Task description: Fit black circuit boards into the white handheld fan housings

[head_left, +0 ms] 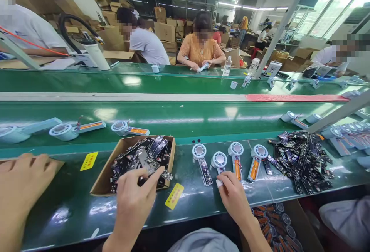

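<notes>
My left hand (134,196) reaches into the near right corner of an open cardboard box (101,184) full of black circuit boards (144,157). Its thumb and fingers close on one circuit board (167,175) at the box edge. My right hand (232,196), with a white cover on one fingertip, pinches the lower end of a small white fan unit (219,160). That unit lies in a row with three others (199,152) (236,150) (259,152) on the green bench, two showing orange batteries.
A loose heap of circuit boards (303,159) lies to the right. A co-worker's hand (23,180) rests at the far left. Assembled fans (62,130) ride the green conveyor (185,115). Yellow labels (89,160) (174,196) are stuck to the bench. Several people work opposite.
</notes>
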`<action>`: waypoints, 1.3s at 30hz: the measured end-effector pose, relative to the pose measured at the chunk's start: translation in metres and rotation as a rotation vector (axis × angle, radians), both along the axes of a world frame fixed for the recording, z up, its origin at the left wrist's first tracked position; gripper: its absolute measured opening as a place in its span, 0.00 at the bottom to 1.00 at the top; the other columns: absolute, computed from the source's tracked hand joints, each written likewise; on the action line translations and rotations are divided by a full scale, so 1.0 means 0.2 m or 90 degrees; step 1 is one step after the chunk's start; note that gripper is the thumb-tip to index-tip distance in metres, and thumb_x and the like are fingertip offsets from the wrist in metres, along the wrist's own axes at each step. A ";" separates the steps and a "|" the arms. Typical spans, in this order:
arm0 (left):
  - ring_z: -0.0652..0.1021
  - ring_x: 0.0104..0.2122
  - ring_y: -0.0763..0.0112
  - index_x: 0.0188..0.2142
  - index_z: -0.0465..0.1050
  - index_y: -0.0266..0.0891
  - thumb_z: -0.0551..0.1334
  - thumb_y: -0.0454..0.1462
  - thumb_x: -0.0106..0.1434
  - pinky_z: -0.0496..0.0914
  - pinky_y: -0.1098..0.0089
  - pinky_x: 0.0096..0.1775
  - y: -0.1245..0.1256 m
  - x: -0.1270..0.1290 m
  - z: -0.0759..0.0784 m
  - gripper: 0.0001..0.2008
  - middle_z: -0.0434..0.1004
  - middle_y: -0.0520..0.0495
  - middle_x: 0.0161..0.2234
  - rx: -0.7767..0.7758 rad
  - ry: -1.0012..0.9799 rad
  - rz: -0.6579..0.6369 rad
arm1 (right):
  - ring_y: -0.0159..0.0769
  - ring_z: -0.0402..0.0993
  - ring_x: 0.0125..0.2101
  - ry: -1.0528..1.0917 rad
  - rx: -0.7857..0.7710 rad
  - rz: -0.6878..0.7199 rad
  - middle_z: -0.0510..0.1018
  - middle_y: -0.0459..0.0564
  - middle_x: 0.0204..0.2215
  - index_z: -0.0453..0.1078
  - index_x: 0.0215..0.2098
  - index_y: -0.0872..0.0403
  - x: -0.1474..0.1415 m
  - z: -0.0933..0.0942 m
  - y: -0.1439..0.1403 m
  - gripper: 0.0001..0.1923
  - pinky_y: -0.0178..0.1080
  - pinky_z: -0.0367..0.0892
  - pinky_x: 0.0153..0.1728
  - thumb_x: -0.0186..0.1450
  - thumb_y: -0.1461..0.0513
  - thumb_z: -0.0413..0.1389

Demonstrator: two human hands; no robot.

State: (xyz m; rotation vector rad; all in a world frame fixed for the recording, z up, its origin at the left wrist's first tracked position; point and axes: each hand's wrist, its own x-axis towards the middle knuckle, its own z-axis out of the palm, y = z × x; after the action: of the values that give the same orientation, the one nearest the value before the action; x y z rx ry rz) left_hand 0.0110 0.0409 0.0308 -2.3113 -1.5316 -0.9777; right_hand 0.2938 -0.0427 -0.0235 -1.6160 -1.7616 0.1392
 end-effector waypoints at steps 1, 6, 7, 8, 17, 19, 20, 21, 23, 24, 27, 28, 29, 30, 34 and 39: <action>0.76 0.34 0.62 0.42 0.83 0.46 0.57 0.32 0.68 0.72 0.61 0.45 -0.03 0.02 0.02 0.15 0.75 0.45 0.30 0.017 -0.068 0.019 | 0.41 0.76 0.39 0.009 0.006 -0.001 0.78 0.53 0.39 0.72 0.45 0.52 0.00 0.01 0.00 0.13 0.43 0.74 0.40 0.70 0.69 0.47; 0.81 0.40 0.62 0.47 0.80 0.43 0.53 0.36 0.68 0.75 0.62 0.49 -0.18 0.17 -0.03 0.17 0.84 0.45 0.42 -0.154 -0.342 -0.061 | 0.39 0.78 0.39 0.055 0.058 -0.093 0.79 0.53 0.39 0.72 0.47 0.52 0.02 0.04 0.01 0.12 0.40 0.75 0.40 0.72 0.67 0.48; 0.82 0.44 0.60 0.49 0.79 0.42 0.51 0.36 0.68 0.75 0.62 0.49 -0.20 0.21 -0.06 0.19 0.83 0.44 0.46 -0.220 -0.368 -0.120 | 0.39 0.78 0.39 0.052 0.065 -0.113 0.79 0.53 0.39 0.72 0.47 0.52 0.02 0.05 0.02 0.11 0.40 0.74 0.41 0.72 0.66 0.49; 0.82 0.47 0.59 0.50 0.78 0.41 0.50 0.36 0.67 0.76 0.62 0.49 -0.22 0.26 -0.10 0.21 0.83 0.43 0.48 -0.276 -0.390 -0.176 | 0.39 0.77 0.39 0.042 0.066 -0.122 0.79 0.53 0.39 0.72 0.47 0.53 0.02 0.05 0.03 0.11 0.41 0.74 0.41 0.72 0.66 0.49; 0.83 0.35 0.65 0.38 0.77 0.41 0.57 0.37 0.66 0.78 0.68 0.39 -0.26 0.72 -0.29 0.09 0.84 0.46 0.35 -0.407 -0.489 -0.261 | 0.39 0.75 0.38 -0.017 -0.009 -0.083 0.77 0.52 0.38 0.72 0.45 0.53 0.02 0.01 0.12 0.14 0.40 0.72 0.40 0.69 0.69 0.46; 0.83 0.37 0.64 0.38 0.77 0.41 0.56 0.35 0.65 0.77 0.68 0.40 -0.25 0.73 -0.29 0.10 0.83 0.45 0.35 -0.387 -0.472 -0.269 | 0.39 0.75 0.38 0.034 -0.013 -0.067 0.78 0.52 0.37 0.72 0.45 0.53 0.04 0.02 0.11 0.14 0.40 0.72 0.40 0.70 0.68 0.47; 0.83 0.38 0.64 0.38 0.77 0.41 0.55 0.34 0.65 0.77 0.67 0.41 -0.25 0.71 -0.29 0.11 0.83 0.45 0.36 -0.373 -0.455 -0.271 | 0.38 0.75 0.38 0.064 -0.018 -0.061 0.78 0.51 0.37 0.73 0.45 0.53 0.05 0.02 0.10 0.13 0.39 0.72 0.40 0.70 0.68 0.48; 0.83 0.39 0.64 0.39 0.77 0.41 0.54 0.34 0.66 0.77 0.67 0.42 -0.25 0.68 -0.30 0.12 0.84 0.45 0.37 -0.352 -0.432 -0.265 | 0.37 0.76 0.37 0.092 -0.025 -0.053 0.78 0.51 0.36 0.73 0.45 0.53 0.05 0.04 0.09 0.12 0.38 0.72 0.39 0.70 0.67 0.49; 0.83 0.41 0.63 0.41 0.77 0.42 0.53 0.35 0.67 0.77 0.66 0.44 -0.26 0.60 -0.32 0.13 0.84 0.45 0.39 -0.311 -0.373 -0.239 | 0.36 0.76 0.35 0.141 -0.051 -0.032 0.79 0.50 0.35 0.74 0.45 0.52 0.06 0.06 0.06 0.11 0.37 0.72 0.38 0.69 0.66 0.51; 0.83 0.41 0.62 0.41 0.77 0.43 0.53 0.36 0.68 0.76 0.65 0.44 -0.26 0.55 -0.33 0.13 0.84 0.44 0.40 -0.303 -0.347 -0.220 | 0.36 0.76 0.34 0.160 -0.065 -0.024 0.79 0.49 0.34 0.74 0.45 0.52 0.07 0.08 0.05 0.10 0.37 0.72 0.38 0.69 0.65 0.52; 0.83 0.41 0.60 0.41 0.77 0.44 0.56 0.41 0.67 0.77 0.63 0.44 -0.26 0.44 -0.37 0.11 0.84 0.44 0.41 -0.364 -0.332 -0.156 | 0.36 0.77 0.34 0.202 -0.082 -0.047 0.80 0.49 0.35 0.74 0.45 0.52 0.08 0.11 0.00 0.10 0.37 0.73 0.38 0.69 0.64 0.52; 0.83 0.40 0.60 0.41 0.76 0.44 0.57 0.43 0.67 0.77 0.63 0.44 -0.26 0.43 -0.37 0.11 0.84 0.45 0.41 -0.401 -0.353 -0.130 | 0.36 0.77 0.35 0.203 -0.076 -0.061 0.81 0.50 0.36 0.74 0.45 0.52 0.08 0.11 -0.01 0.10 0.37 0.73 0.38 0.69 0.64 0.52; 0.83 0.40 0.59 0.43 0.75 0.44 0.58 0.45 0.66 0.77 0.62 0.43 -0.25 0.42 -0.36 0.12 0.84 0.45 0.41 -0.443 -0.389 -0.106 | 0.37 0.77 0.37 0.193 -0.067 -0.072 0.81 0.50 0.37 0.74 0.45 0.52 0.08 0.12 -0.01 0.10 0.38 0.74 0.40 0.69 0.65 0.51; 0.84 0.40 0.59 0.47 0.74 0.43 0.59 0.46 0.65 0.77 0.62 0.43 -0.25 0.43 -0.36 0.15 0.84 0.45 0.41 -0.492 -0.434 -0.091 | 0.38 0.77 0.39 0.169 -0.057 -0.076 0.80 0.51 0.39 0.74 0.45 0.52 0.08 0.12 -0.01 0.11 0.39 0.74 0.42 0.69 0.65 0.51; 0.84 0.39 0.60 0.55 0.67 0.39 0.63 0.49 0.59 0.77 0.62 0.43 -0.23 0.54 -0.31 0.28 0.83 0.44 0.40 -0.686 -0.629 -0.125 | 0.42 0.74 0.43 -0.030 -0.043 -0.057 0.77 0.54 0.42 0.73 0.49 0.51 0.04 0.11 0.02 0.17 0.45 0.73 0.46 0.67 0.70 0.50; 0.82 0.31 0.63 0.36 0.69 0.40 0.61 0.46 0.56 0.77 0.63 0.37 -0.22 0.61 -0.28 0.13 0.79 0.48 0.33 -0.754 -0.682 -0.189 | 0.41 0.72 0.42 -0.120 -0.037 0.003 0.76 0.54 0.40 0.75 0.44 0.53 0.02 0.10 0.06 0.16 0.43 0.73 0.42 0.68 0.73 0.49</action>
State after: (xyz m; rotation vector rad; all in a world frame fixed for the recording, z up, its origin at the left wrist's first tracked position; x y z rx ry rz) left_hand 0.1320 -0.0025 -0.0243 -2.9418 -2.7908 -2.0010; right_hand 0.2971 -0.0315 -0.0040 -1.7145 -1.9198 0.0419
